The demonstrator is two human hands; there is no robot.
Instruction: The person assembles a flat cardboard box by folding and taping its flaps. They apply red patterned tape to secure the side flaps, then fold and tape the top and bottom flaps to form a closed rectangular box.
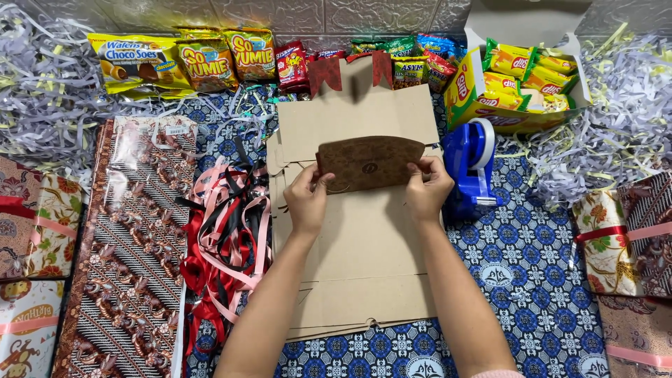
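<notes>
My left hand [306, 196] and my right hand [427, 189] both grip a brown patterned flap-shaped card piece [367, 162], one hand at each end. They hold it level over a stack of flat, unfolded cardboard boxes [364, 252] lying on the blue patterned cloth [532, 252]. The thumbs press on the piece's front near its lower corners.
A blue tape dispenser [472, 164] stands right of the hands. Red, pink and black ribbons [224, 238] and batik wrapping paper [129, 238] lie to the left. Snack packets [210, 63] line the back, with a yellow box of snacks [518, 84]. Wrapped gifts [623, 238] and shredded paper [42, 105] flank the sides.
</notes>
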